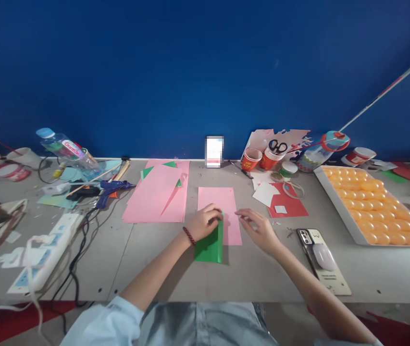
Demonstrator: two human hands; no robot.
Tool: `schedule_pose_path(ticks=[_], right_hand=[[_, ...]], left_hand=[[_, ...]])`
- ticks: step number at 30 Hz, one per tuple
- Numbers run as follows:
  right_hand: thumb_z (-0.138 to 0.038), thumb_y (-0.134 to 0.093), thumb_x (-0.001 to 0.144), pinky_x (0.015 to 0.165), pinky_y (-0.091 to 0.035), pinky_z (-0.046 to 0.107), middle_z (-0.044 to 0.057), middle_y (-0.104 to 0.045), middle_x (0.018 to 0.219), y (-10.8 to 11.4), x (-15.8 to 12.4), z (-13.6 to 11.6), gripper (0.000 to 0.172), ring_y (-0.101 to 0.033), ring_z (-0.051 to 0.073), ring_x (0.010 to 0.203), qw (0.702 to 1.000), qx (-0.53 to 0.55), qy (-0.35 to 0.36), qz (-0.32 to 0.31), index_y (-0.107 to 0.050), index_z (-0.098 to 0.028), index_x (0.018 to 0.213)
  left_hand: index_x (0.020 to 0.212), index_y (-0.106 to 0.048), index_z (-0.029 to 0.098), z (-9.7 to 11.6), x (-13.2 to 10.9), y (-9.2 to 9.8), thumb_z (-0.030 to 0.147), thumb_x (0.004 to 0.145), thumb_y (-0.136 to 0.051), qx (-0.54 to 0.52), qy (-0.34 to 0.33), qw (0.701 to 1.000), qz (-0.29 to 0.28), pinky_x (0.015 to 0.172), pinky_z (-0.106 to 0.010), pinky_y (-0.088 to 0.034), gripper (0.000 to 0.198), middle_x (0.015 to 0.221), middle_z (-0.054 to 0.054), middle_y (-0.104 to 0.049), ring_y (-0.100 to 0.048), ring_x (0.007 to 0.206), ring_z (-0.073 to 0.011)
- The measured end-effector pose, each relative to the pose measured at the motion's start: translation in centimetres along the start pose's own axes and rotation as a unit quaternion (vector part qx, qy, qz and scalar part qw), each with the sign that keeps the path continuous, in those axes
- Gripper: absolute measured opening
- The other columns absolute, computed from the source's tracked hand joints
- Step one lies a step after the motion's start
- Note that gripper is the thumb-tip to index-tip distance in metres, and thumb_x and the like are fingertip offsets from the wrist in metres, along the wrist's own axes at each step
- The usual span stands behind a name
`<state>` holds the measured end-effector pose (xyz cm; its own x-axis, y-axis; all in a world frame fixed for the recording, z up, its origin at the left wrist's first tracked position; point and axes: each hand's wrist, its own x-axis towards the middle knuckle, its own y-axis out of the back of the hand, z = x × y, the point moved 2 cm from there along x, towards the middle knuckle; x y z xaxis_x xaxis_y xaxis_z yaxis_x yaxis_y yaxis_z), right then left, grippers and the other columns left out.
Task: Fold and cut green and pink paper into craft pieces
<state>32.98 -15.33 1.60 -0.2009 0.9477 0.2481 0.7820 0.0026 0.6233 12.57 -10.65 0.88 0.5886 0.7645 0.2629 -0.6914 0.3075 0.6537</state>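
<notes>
My left hand (205, 223) is closed on a sheet of green paper (208, 249), which looks folded along its right side. Part of the sheet is hidden beneath the hand and wrist. Under and behind it lies a pink paper sheet (231, 226) on the grey table. My right hand (258, 229) hovers at the right of the pink sheet, its fingers loosely bent and a little apart, fingertips close to that sheet's edge. I see nothing between them.
Left are pink sheets (154, 204) with green scraps, a blue glue gun (111, 191), cables and a power strip (48, 254). Right are red cups (251, 159), scissors (278, 146), red paper (291, 204), a phone (329, 278) under a mouse (323, 257), and a tray of orange balls (374, 202).
</notes>
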Motion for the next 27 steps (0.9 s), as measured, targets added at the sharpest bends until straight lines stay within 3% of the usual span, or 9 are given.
schedule_pose_path(ticks=[3,7,9,13,16,19,22,24,27], right_hand=[[-0.029,-0.048,0.089,0.077,-0.051,0.032,0.008,-0.064,0.109,0.4,2.2,1.1,0.035,-0.062,0.016,0.086,0.991,0.080,-0.035,-0.098,-0.053,-0.023,0.124],[-0.028,-0.050,0.087,0.073,-0.052,0.030,0.007,-0.064,0.109,0.1,3.8,2.0,0.044,-0.062,0.014,0.084,0.931,0.233,-0.108,-0.258,-0.046,-0.024,0.131],[-0.024,-0.054,0.083,0.074,-0.051,0.029,0.006,-0.064,0.107,0.1,4.1,2.2,0.044,-0.062,0.014,0.086,0.906,0.274,-0.120,-0.298,-0.050,-0.022,0.127],[-0.019,-0.059,0.075,0.064,-0.049,0.024,0.003,-0.065,0.091,-0.1,4.0,2.3,0.042,-0.060,0.013,0.075,0.887,0.288,-0.157,-0.327,-0.058,-0.021,0.117],[-0.022,-0.062,0.073,0.060,-0.048,0.023,0.002,-0.066,0.084,-0.5,3.7,2.6,0.032,-0.059,0.013,0.071,0.897,0.281,-0.178,-0.292,-0.064,-0.019,0.105],[-0.028,-0.065,0.072,0.066,-0.050,0.027,0.002,-0.066,0.079,-0.7,3.8,3.4,0.024,-0.061,0.014,0.072,0.912,0.284,-0.207,-0.212,-0.067,-0.018,0.093],[-0.033,-0.069,0.069,0.072,-0.052,0.032,0.002,-0.067,0.074,-0.6,4.4,4.3,0.021,-0.064,0.016,0.072,0.919,0.292,-0.230,-0.132,-0.066,-0.017,0.083],[-0.034,-0.069,0.068,0.076,-0.052,0.034,0.003,-0.068,0.076,-0.3,4.8,4.7,0.021,-0.066,0.018,0.076,0.926,0.295,-0.220,-0.083,-0.064,-0.018,0.081],[-0.032,-0.066,0.070,0.080,-0.052,0.035,0.004,-0.069,0.083,0.2,5.1,4.7,0.019,-0.067,0.019,0.081,0.941,0.279,-0.191,-0.032,-0.063,-0.018,0.084]], left_hand=[[0.092,-0.062,0.020,1.1,0.4,-0.4,0.008,0.081,-0.050,-0.051,-0.017,0.998,-0.039,0.080,-0.024,-0.048,0.020,0.103,-0.003,-0.062,-0.060,0.091,-0.0142],[0.092,-0.062,0.020,1.9,0.7,-1.1,0.022,0.082,-0.059,-0.078,-0.014,0.995,-0.065,0.088,-0.029,-0.046,0.010,0.101,-0.004,-0.064,-0.059,0.099,-0.0184],[0.092,-0.061,0.020,2.0,0.7,-1.3,0.019,0.082,-0.059,-0.089,-0.011,0.994,-0.067,0.089,-0.030,-0.046,0.010,0.102,-0.004,-0.063,-0.059,0.100,-0.0187],[0.100,-0.059,0.021,2.3,0.2,-1.6,0.012,0.081,-0.056,-0.097,-0.033,0.993,-0.064,0.091,-0.031,-0.047,0.021,0.110,-0.006,-0.059,-0.057,0.104,-0.0184],[0.115,-0.053,0.023,2.8,-0.4,-1.4,0.008,0.080,-0.055,-0.083,-0.030,0.996,-0.019,0.096,-0.032,-0.045,0.038,0.123,-0.007,-0.052,-0.052,0.114,-0.0188],[0.120,-0.049,0.023,2.7,-1.2,-1.3,0.009,0.078,-0.058,-0.060,0.028,0.997,0.035,0.089,-0.031,-0.049,0.046,0.117,-0.006,-0.054,-0.058,0.101,-0.0165],[0.101,-0.059,0.021,2.1,-1.5,-1.0,0.014,0.081,-0.058,0.002,0.075,0.995,0.066,0.077,-0.029,-0.050,0.021,0.096,-0.003,-0.061,-0.059,0.084,-0.0157],[0.086,-0.062,0.020,1.6,-1.4,-0.5,0.015,0.083,-0.057,0.067,0.073,0.992,0.078,0.074,-0.029,-0.049,0.008,0.085,-0.002,-0.061,-0.059,0.083,-0.0170],[0.084,-0.064,0.019,1.1,-0.9,0.4,0.013,0.087,-0.052,0.167,0.034,0.982,0.082,0.075,-0.031,-0.047,0.014,0.084,-0.003,-0.062,-0.057,0.084,-0.0183]])
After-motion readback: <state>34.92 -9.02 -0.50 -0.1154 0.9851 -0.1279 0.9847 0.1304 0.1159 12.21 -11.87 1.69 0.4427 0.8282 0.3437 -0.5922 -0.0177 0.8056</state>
